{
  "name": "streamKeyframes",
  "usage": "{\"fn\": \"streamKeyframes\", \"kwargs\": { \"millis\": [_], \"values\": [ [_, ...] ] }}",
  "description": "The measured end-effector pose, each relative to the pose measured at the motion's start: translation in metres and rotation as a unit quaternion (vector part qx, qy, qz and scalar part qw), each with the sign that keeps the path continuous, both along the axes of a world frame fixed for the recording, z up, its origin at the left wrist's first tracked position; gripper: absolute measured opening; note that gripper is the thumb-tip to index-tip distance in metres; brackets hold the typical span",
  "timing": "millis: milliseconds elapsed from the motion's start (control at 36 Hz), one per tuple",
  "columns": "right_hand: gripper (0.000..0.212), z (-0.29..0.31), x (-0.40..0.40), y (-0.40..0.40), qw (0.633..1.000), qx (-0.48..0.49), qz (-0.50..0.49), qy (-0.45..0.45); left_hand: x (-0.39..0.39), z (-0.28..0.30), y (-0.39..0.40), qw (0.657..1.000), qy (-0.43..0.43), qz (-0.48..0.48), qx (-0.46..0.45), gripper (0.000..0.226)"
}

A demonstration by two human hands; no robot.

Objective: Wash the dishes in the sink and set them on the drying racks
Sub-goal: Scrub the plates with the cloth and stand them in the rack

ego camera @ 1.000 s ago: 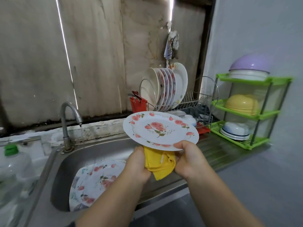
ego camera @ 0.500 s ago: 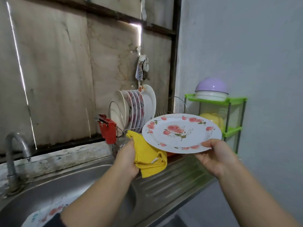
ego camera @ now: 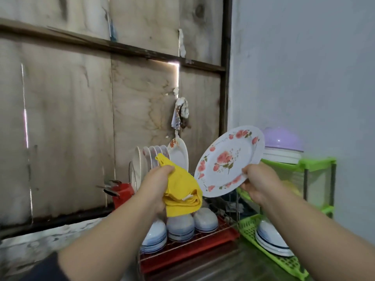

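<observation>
My right hand point(ego camera: 256, 181) grips the lower right rim of a white plate with pink flowers point(ego camera: 227, 161), tilted up on edge above the wire dish rack point(ego camera: 229, 207). My left hand point(ego camera: 157, 182) holds a folded yellow cloth point(ego camera: 181, 191) just left of the plate, in front of several plates standing upright point(ego camera: 160, 159) in the rack. Upturned white bowls with blue rims point(ego camera: 180, 226) fill the rack's lower level over a red drip tray point(ego camera: 194, 248). The sink is out of view.
A green plastic shelf rack point(ego camera: 316, 165) stands at the right against the grey wall, with a purple bowl point(ego camera: 283, 139) on top and stacked white bowls point(ego camera: 269, 240) at its bottom. A red cutlery holder point(ego camera: 122, 194) sits left of the rack. A rag point(ego camera: 180, 114) hangs on the wooden wall.
The view swung right, away from the sink and tap. My right hand carried the flowered plate up and right and tilted it on edge; my left hand came off the plate with the cloth.
</observation>
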State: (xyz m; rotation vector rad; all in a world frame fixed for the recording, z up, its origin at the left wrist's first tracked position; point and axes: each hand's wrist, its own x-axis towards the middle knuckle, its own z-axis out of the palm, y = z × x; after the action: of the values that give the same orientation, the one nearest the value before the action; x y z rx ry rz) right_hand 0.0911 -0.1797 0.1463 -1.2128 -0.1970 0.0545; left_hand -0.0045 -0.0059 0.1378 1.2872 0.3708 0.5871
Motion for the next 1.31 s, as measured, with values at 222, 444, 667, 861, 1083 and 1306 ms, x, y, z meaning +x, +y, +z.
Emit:
{"fn": "streamKeyframes", "kwargs": {
  "millis": [222,444,667,861,1083,1306],
  "values": [
    [0.038,0.009,0.060,0.046,0.991,-0.095,0.036,-0.092,0.023,0.029,-0.001,0.993,0.025,0.041,0.111,0.018],
    [0.035,0.003,0.109,0.096,0.964,-0.202,0.067,-0.159,0.034,0.035,-0.001,0.977,0.045,0.118,0.172,0.018],
    [0.057,-0.016,0.131,0.137,0.948,-0.257,0.086,-0.168,0.042,0.033,0.004,0.969,0.045,0.158,0.182,0.020],
    [0.060,-0.027,0.134,0.154,0.932,-0.295,0.121,-0.170,0.043,0.028,0.009,0.964,0.043,0.180,0.191,0.018],
    [0.072,-0.028,0.136,0.154,0.934,-0.276,0.176,-0.143,0.045,0.023,0.010,0.968,0.023,0.184,0.170,0.004],
    [0.055,-0.030,0.122,0.129,0.946,-0.226,0.211,-0.100,0.047,0.014,0.007,0.976,0.003,0.177,0.128,0.010]
  ]
}}
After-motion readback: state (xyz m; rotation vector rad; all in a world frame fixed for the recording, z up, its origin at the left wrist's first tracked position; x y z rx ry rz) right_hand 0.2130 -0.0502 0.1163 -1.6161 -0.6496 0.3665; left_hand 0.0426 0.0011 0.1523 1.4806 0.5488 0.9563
